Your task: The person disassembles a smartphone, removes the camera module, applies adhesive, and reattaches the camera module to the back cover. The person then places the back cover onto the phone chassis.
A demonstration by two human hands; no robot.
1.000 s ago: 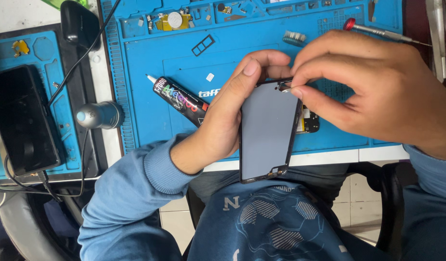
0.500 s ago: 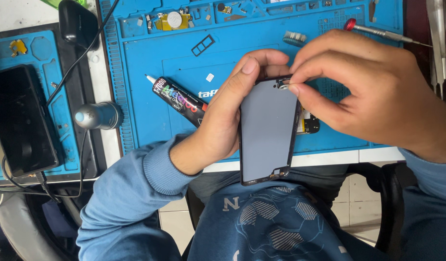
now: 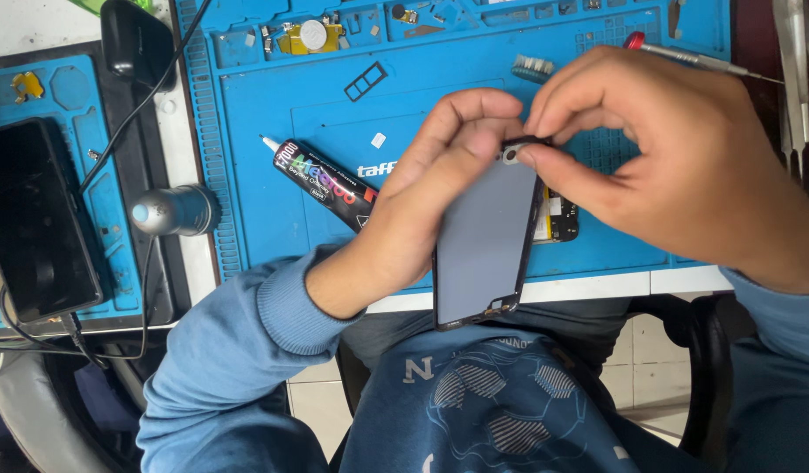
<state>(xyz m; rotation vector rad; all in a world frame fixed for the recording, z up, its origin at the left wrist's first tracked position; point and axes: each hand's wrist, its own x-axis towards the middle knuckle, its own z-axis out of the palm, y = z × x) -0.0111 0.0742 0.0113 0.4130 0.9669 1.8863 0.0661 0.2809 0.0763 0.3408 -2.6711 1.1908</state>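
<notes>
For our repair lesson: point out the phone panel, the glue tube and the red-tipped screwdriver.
phone panel point(image 3: 483, 241), head view, middle of its grey back.
glue tube point(image 3: 327, 184), head view, black body.
red-tipped screwdriver point(image 3: 634, 40), head view, red end.

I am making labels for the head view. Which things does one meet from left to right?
Dark phone → grey knob → black glue tube → left hand → phone panel → right hand.

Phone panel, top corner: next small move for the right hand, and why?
Probably press the small dark part down into the corner. The right hand pinches it at the top edge of the grey phone panel, which the left hand holds tilted over the blue mat. Whether it is seated cannot be told.
</notes>
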